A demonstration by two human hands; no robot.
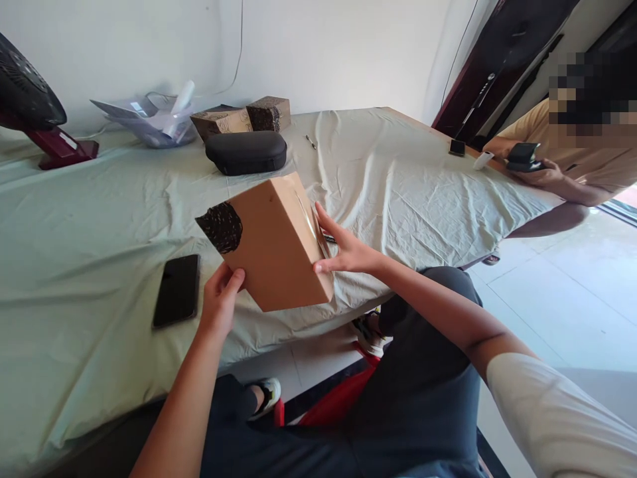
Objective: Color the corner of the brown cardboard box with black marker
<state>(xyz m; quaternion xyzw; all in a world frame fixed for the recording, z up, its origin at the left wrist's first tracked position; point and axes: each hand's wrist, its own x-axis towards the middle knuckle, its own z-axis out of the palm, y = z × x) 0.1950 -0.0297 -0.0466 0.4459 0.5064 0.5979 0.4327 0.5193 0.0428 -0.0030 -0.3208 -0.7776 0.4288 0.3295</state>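
Note:
A brown cardboard box (276,249), tilted, is held over the near edge of the cloth-covered table. Black scribbled marking covers its left corner, and a strip of clear tape shows on its right side. My left hand (222,295) grips the lower left edge, thumb on the front face, other fingers partly hidden behind it. On the right side, my right hand (343,249) holds the box with thumb and fingers along the taped face. A dark pen-like item shows partly by the right fingers. A black phone (176,291) lies left of my left hand.
Behind the box are a black case (246,153), patterned boxes (269,114), a clear plastic basket (149,126) and a pen (311,141). A fan (64,146) stands at the far left. At the right, a person holds a dark item (523,157) near another phone (456,147).

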